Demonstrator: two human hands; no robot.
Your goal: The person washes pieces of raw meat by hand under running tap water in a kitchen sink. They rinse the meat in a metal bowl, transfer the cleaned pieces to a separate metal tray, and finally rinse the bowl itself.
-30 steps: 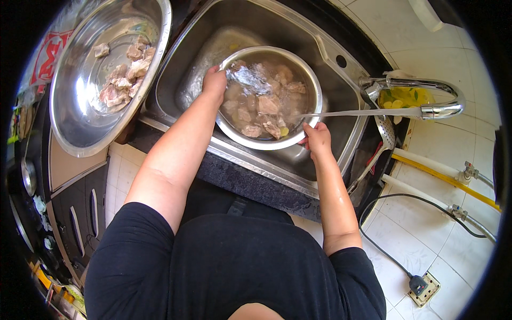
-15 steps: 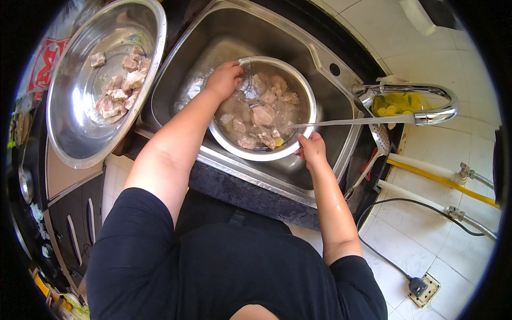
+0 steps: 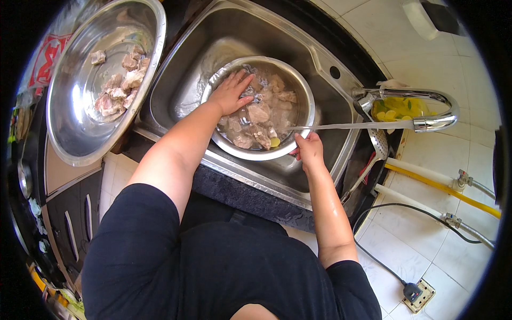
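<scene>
A round metal bowl (image 3: pixel 250 156) stands in the sink (image 3: pixel 213 40), holding cloudy water and several chunks of pale meat (image 3: pixel 260 113). My left hand (image 3: pixel 230 95) lies over the bowl's left part with fingers spread, at the water's surface beside the meat. My right hand (image 3: pixel 309 147) grips the bowl's rim at its lower right, thumb on top. A stream of water runs from the chrome faucet (image 3: pixel 434 125) into the bowl near that hand. A small yellowish slice (image 3: pixel 274 142) floats close to the near rim.
Left of the sink, a larger metal basin (image 3: pixel 74 146) holds more meat pieces (image 3: pixel 125 80). On the right are a slotted skimmer (image 3: pixel 377 143), a container of yellow slices (image 3: pixel 400 109), pipes (image 3: pixel 442 186) and a black plug (image 3: pixel 412 292) in a wall socket.
My left hand has gone from the bowl's far left rim to over the water, fingers now spread. The bowl has shifted slightly; my right hand stays on its rim.
</scene>
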